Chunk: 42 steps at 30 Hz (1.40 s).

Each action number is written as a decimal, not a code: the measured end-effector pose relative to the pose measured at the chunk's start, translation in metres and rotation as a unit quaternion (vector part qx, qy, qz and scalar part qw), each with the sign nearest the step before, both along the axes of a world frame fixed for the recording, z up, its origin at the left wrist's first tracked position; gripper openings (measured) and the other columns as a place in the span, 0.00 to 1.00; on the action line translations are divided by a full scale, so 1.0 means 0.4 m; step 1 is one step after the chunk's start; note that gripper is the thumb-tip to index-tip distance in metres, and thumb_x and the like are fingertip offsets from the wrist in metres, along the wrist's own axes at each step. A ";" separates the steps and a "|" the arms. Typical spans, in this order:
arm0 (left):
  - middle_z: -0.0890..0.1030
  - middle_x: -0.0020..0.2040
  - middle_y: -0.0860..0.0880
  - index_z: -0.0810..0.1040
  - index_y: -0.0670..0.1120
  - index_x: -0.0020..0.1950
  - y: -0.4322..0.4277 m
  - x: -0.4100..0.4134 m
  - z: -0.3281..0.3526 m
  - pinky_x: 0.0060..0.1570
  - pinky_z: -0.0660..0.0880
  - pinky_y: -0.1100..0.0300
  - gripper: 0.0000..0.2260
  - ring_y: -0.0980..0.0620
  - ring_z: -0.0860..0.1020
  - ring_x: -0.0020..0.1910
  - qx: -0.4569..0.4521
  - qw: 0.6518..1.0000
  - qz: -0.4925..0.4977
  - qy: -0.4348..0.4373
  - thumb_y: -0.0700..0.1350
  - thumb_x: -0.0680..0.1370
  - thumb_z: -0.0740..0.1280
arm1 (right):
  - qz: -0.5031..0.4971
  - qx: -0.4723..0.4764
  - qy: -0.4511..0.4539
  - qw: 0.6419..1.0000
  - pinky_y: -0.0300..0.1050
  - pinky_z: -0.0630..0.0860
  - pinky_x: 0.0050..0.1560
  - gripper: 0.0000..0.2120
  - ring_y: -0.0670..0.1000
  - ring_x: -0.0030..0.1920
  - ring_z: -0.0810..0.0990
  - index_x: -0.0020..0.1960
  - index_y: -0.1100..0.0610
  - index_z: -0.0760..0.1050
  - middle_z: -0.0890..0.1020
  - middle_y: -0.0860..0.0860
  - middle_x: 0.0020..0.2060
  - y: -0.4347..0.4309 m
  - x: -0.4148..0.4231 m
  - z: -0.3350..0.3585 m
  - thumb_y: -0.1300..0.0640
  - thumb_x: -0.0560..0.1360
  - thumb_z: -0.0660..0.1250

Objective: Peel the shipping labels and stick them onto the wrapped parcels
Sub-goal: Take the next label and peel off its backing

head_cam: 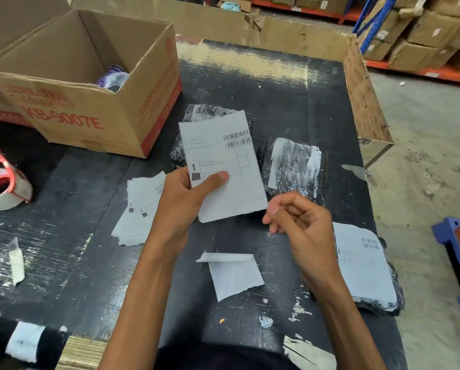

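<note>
Black table (290, 108): left grip (186, 193) pinches label (223, 156) near bottom; right grip (295, 217) curled, empty, beside corner.

Bare forearms (143, 289) and a dark garment (223, 356) at the torso.

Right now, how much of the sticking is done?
One is done: the labelled parcel on the right. The left hand holds the next label, the right hand curled at its corner. The far parcel and middle parcel are bare; a label stack waits.
</note>
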<state>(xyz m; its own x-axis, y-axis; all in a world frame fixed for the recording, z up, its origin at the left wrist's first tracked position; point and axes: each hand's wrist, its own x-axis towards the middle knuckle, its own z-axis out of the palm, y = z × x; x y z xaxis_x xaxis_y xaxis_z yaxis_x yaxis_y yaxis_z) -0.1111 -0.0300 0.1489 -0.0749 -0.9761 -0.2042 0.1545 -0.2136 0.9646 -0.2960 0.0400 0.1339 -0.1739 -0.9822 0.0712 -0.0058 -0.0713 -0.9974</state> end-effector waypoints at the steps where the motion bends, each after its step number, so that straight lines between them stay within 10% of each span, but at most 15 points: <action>1: 0.88 0.55 0.50 0.84 0.46 0.56 -0.001 0.001 0.000 0.54 0.82 0.53 0.09 0.49 0.86 0.53 0.006 1.000 -0.003 0.007 0.39 0.77 0.72 | 0.012 -0.003 -0.004 1.000 0.36 0.75 0.39 0.07 0.48 0.32 0.77 0.43 0.63 0.79 0.83 0.52 0.34 0.001 -0.001 0.000 0.69 0.79 0.67; 8: 0.87 0.57 0.46 0.79 0.44 0.66 -0.006 -0.006 -0.023 0.51 0.82 0.54 0.19 0.45 0.85 0.56 0.045 0.999 -0.019 0.005 0.39 0.76 0.74 | 0.092 -0.006 -0.088 0.992 0.38 0.76 0.40 0.03 0.48 0.34 0.77 0.48 0.57 0.80 0.83 0.50 0.36 0.009 0.003 0.013 0.60 0.77 0.68; 12: 0.79 0.61 0.52 0.62 0.53 0.77 0.022 -0.032 -0.039 0.49 0.76 0.68 0.36 0.58 0.78 0.56 -0.025 0.989 0.014 -0.142 0.46 0.74 0.77 | 0.098 -0.008 -0.110 0.989 0.39 0.76 0.41 0.04 0.48 0.34 0.77 0.49 0.58 0.80 0.83 0.51 0.37 0.011 0.012 0.021 0.59 0.77 0.67; 15: 0.75 0.65 0.54 0.72 0.55 0.72 0.056 -0.036 -0.026 0.64 0.69 0.62 0.24 0.57 0.71 0.66 -0.168 0.953 0.039 -0.251 0.50 0.77 0.73 | 0.100 -0.023 -0.104 0.989 0.39 0.76 0.41 0.04 0.48 0.35 0.77 0.49 0.59 0.78 0.82 0.51 0.37 0.013 0.015 0.033 0.59 0.78 0.66; 18: 0.84 0.54 0.54 0.84 0.51 0.57 0.089 -0.036 0.010 0.56 0.73 0.62 0.08 0.53 0.80 0.57 -0.235 0.953 -0.002 -0.191 0.45 0.80 0.68 | 0.085 -0.043 -0.076 0.993 0.38 0.75 0.41 0.04 0.48 0.35 0.76 0.49 0.59 0.78 0.81 0.49 0.37 0.009 0.022 0.045 0.60 0.79 0.65; 25: 0.87 0.47 0.58 0.87 0.52 0.53 0.134 -0.050 0.033 0.52 0.73 0.65 0.08 0.54 0.82 0.53 -0.215 0.963 -0.050 -0.155 0.45 0.81 0.68 | -0.029 -0.105 0.153 0.982 0.51 0.74 0.42 0.03 0.56 0.39 0.76 0.47 0.57 0.80 0.79 0.55 0.40 0.007 0.030 0.046 0.62 0.79 0.69; 30: 0.87 0.42 0.56 0.88 0.52 0.50 0.131 -0.051 0.026 0.48 0.76 0.61 0.05 0.54 0.82 0.46 -0.196 0.971 -0.039 -0.127 0.45 0.77 0.73 | -0.055 -0.157 0.265 0.950 0.42 0.69 0.38 0.02 0.52 0.36 0.71 0.48 0.58 0.80 0.75 0.50 0.38 0.014 0.029 0.051 0.62 0.79 0.69; 42: 0.88 0.43 0.48 0.88 0.47 0.48 0.122 -0.046 0.004 0.54 0.79 0.51 0.05 0.44 0.85 0.47 -0.125 0.991 -0.026 -0.028 0.38 0.75 0.74 | -0.026 -0.102 0.133 0.985 0.45 0.78 0.50 0.06 0.53 0.48 0.82 0.46 0.59 0.79 0.83 0.51 0.45 0.018 0.038 0.028 0.68 0.79 0.68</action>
<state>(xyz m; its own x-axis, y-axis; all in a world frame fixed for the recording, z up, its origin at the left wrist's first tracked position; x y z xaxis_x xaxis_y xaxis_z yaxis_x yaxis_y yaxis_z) -0.1294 0.0189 0.1506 -0.1219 -0.9918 0.0386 0.0937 0.0273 0.9952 -0.2809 0.0471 0.1450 -0.1710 -0.9330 0.3168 -0.2747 -0.2636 -0.9247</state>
